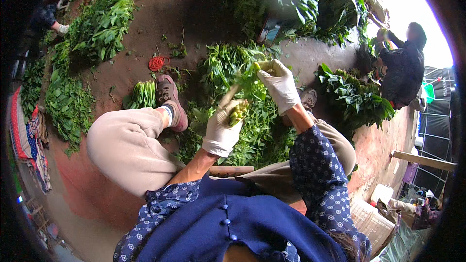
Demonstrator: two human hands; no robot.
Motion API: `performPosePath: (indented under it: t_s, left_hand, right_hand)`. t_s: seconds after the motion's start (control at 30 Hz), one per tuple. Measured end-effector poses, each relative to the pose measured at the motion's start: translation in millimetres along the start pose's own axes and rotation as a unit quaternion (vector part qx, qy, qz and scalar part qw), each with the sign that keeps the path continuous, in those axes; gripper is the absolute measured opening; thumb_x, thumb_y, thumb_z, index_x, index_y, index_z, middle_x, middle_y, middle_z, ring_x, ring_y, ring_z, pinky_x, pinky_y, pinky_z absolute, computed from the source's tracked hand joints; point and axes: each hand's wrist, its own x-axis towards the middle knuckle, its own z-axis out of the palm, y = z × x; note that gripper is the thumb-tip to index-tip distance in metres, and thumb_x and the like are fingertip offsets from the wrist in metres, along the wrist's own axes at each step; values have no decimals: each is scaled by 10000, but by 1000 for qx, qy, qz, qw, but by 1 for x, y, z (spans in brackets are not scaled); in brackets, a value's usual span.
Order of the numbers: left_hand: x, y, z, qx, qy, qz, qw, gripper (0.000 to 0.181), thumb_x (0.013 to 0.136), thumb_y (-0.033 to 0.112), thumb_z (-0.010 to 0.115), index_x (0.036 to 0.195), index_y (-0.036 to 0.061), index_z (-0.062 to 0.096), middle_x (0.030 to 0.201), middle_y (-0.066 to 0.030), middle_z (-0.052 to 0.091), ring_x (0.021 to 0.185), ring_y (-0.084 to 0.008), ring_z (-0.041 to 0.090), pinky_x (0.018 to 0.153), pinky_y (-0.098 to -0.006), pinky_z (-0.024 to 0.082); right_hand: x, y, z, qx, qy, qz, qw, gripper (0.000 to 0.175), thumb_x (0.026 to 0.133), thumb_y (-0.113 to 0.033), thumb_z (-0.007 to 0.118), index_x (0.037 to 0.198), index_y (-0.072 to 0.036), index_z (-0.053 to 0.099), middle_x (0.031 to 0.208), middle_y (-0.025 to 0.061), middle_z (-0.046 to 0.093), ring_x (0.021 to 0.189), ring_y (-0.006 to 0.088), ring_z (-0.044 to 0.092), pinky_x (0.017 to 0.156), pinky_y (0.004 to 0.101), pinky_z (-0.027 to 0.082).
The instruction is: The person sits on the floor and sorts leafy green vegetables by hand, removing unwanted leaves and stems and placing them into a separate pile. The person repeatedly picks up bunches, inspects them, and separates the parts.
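My left hand [222, 127], in a white glove, is closed around a small bunch of green leafy stems [238, 113], its stem ends turned towards me. My right hand [279, 84], gloved too, pinches a leafy green shoot [257, 67] just above and to the right of that bunch. Some of the leaves between the hands are blurred. Beneath both hands a loose heap of leafy greens [260, 134] lies on the floor between my legs. At its far side more greens [222, 60] lie with stem ends lined up.
A stacked bundle of stems [143, 95] sits beside my shoe [172, 103], with coiled red string [156, 63] beyond it. Large piles of greens lie left [103, 25] and right [358, 94]. Another person [402, 65] is at the right. A wicker basket [369, 222] stands lower right.
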Motion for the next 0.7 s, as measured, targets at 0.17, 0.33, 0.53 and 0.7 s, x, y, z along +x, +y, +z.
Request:
performPosePath:
  t_s: [0.17,0.33,0.53,0.7]
  left_hand:
    - [18,14,8,-52,0,70,996,558,709,-169,628,1192,105,570,1488,-146,322,1226,-228,496,951,-291,456]
    - [21,13,3,-225,-4,-35,974,449,803,-133,603,1215,40,557,1179,-52,599,1051,-146,583,904,-256,475]
    - [16,-3,-30,-185,57,-157,968,295,799,-73,655,1069,45,644,1012,-32,660,839,-121,635,781,-238,513]
    - [16,-21,-67,-288,187,-219,913,291,836,-46,580,1109,43,629,929,-29,654,685,-136,611,591,-270,516]
  right_hand:
    - [-36,-37,-3,20,-28,-7,999,184,838,-113,662,992,-16,636,786,-18,613,706,40,522,627,201,448]
    - [-50,-47,-15,-33,-107,-36,993,165,829,-140,653,934,-13,641,824,-9,625,737,49,516,670,221,449]
    - [-28,-9,-45,214,91,80,969,172,837,-249,568,895,-103,637,849,-27,595,782,88,501,721,255,395]
    - [-17,15,-77,337,222,136,905,214,825,-319,539,935,-174,651,864,-48,601,840,89,501,739,296,364]
